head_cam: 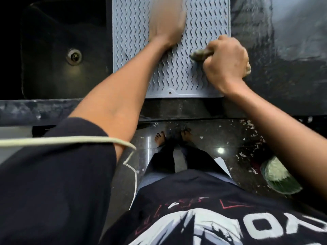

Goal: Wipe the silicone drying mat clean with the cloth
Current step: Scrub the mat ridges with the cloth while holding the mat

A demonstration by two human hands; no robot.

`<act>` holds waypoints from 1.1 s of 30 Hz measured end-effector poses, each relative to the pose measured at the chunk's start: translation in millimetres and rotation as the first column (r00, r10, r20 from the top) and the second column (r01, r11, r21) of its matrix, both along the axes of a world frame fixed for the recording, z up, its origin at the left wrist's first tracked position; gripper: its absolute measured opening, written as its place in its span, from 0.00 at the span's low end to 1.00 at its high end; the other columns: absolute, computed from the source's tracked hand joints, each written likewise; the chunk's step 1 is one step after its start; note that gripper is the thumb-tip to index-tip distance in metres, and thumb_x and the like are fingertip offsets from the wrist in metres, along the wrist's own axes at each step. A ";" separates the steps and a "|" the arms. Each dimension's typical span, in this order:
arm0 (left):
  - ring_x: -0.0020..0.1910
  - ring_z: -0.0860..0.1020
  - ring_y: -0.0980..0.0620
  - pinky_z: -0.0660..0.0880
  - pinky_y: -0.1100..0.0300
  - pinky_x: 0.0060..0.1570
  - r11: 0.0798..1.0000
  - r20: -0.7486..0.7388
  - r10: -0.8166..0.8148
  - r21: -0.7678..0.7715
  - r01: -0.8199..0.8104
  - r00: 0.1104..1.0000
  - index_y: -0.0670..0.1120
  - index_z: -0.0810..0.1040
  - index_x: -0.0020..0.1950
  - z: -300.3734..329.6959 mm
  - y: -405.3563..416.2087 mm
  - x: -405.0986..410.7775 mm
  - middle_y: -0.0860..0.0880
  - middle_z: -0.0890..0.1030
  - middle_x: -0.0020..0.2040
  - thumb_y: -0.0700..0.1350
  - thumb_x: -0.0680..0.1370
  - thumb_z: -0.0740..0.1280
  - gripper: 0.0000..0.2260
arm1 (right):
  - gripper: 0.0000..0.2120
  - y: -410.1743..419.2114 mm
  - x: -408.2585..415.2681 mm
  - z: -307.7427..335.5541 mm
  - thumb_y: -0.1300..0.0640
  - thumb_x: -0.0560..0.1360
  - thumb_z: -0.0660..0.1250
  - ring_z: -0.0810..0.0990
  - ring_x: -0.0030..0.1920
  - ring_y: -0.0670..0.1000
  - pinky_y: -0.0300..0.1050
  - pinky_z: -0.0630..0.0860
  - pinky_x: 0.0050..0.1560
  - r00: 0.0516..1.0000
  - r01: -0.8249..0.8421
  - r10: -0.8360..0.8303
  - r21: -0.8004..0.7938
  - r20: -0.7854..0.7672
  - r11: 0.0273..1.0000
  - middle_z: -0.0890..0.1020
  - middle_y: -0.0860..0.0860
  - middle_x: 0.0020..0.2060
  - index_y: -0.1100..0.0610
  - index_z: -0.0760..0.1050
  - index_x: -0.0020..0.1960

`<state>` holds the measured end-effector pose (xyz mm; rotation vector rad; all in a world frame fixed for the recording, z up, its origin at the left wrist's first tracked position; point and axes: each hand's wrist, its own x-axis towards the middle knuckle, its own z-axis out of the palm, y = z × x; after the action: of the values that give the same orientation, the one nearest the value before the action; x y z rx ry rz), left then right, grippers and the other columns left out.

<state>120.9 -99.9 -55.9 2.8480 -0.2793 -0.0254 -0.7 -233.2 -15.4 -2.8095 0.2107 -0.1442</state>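
Note:
A grey silicone drying mat (131, 41) with wavy ridges lies on the dark counter beside the sink. My left hand (166, 25) lies flat on the mat's upper middle, blurred by motion, fingers stretched out. My right hand (226, 59) grips a bunched, greyish-beige cloth (200, 54) and presses it onto the mat's right half. One end of the cloth sticks out to the left of my fist, and a bit shows at the right side of it.
A black sink (58, 55) with a metal drain (74, 56) sits left of the mat. Dark, wet-looking counter (283, 50) stretches to the right. Below are the counter's front edge, a speckled floor, my bare feet, and a green-and-white object (277, 175) at right.

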 end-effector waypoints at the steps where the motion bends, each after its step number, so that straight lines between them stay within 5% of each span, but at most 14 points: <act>1: 0.78 0.55 0.51 0.47 0.54 0.77 0.999 -0.025 -0.021 0.024 0.021 0.999 0.49 0.57 0.78 -0.6 1.4 -7.1 0.50 0.59 0.79 0.52 0.82 0.50 0.24 | 0.16 0.5 12.2 5.2 0.62 0.70 0.55 0.77 0.53 0.61 0.51 0.72 0.51 0.997 0.078 -0.080 0.088 0.014 0.993 0.81 0.56 0.50 0.56 0.80 0.48; 4: 0.79 0.48 0.49 0.43 0.50 0.78 0.997 -0.053 -0.043 0.059 0.046 0.998 0.48 0.49 0.79 -3.3 8.6 -26.4 0.48 0.50 0.80 0.53 0.83 0.48 0.26 | 0.19 4.1 54.1 10.0 0.66 0.73 0.53 0.73 0.60 0.56 0.51 0.68 0.60 0.992 0.106 -0.114 0.142 0.054 0.984 0.78 0.53 0.58 0.54 0.77 0.56; 9: 0.79 0.48 0.50 0.44 0.51 0.78 0.993 -0.086 -0.070 0.084 0.077 0.994 0.48 0.48 0.79 -4.1 10.9 -42.3 0.50 0.50 0.80 0.53 0.83 0.46 0.25 | 0.20 11.3 64.6 -15.2 0.66 0.73 0.53 0.67 0.65 0.60 0.57 0.64 0.59 0.995 -0.099 0.096 -0.137 -0.028 0.986 0.71 0.56 0.64 0.56 0.70 0.62; 20: 0.79 0.48 0.51 0.44 0.51 0.77 0.993 -0.079 -0.057 0.101 0.065 0.995 0.49 0.49 0.79 -2.7 11.0 -43.2 0.50 0.50 0.80 0.54 0.83 0.45 0.25 | 0.08 17.1 -82.3 -15.4 0.68 0.60 0.60 0.76 0.37 0.59 0.49 0.66 0.35 0.977 -0.132 0.165 -0.223 0.136 0.966 0.79 0.57 0.36 0.62 0.75 0.38; 26: 0.79 0.48 0.50 0.44 0.50 0.77 0.996 -0.090 -0.058 0.059 0.064 0.994 0.49 0.49 0.79 -1.4 12.3 -44.6 0.50 0.50 0.80 0.55 0.84 0.45 0.25 | 0.11 5.2 -66.4 0.9 0.63 0.64 0.58 0.75 0.44 0.62 0.47 0.63 0.39 0.992 -0.126 0.125 0.012 0.019 0.992 0.78 0.58 0.42 0.61 0.77 0.43; 33: 0.71 0.63 0.54 0.57 0.53 0.66 0.999 0.047 -0.024 -0.026 0.025 0.999 0.53 0.62 0.76 3.4 20.1 -23.8 0.54 0.63 0.75 0.56 0.83 0.49 0.22 | 0.15 -1.9 -4.2 15.6 0.66 0.66 0.56 0.75 0.48 0.59 0.49 0.69 0.42 0.992 -0.053 0.024 0.240 0.123 0.969 0.79 0.57 0.46 0.61 0.77 0.48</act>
<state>97.1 -79.8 -52.5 2.8212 -0.3222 0.0394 -4.9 -235.1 0.2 -2.5492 0.1353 -0.2580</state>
